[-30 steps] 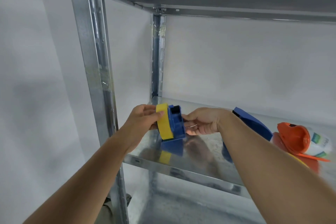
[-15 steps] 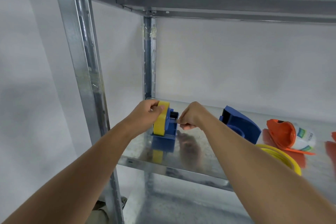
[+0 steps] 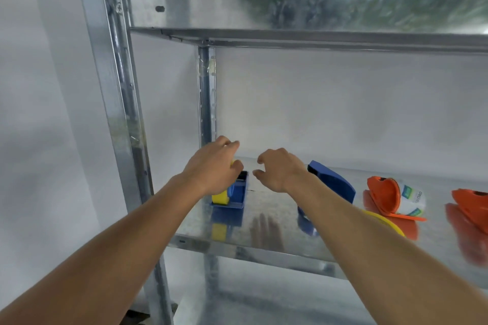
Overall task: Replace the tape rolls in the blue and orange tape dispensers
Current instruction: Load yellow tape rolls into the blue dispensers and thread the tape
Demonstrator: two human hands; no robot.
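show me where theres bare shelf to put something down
Bare metal on the shelf lies in front of and between the blue dispenser with yellow tape and the blue cover, below the right hand. Rightward, the yellow roll and orange dispenser crowd it.

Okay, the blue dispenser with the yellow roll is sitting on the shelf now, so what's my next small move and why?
Probably reach the right hand, open and empty, to the blue cover piece lying just beside it on the shelf. The blue dispenser already carries its yellow roll under the left hand, and that loose blue part looks like it belongs on it.
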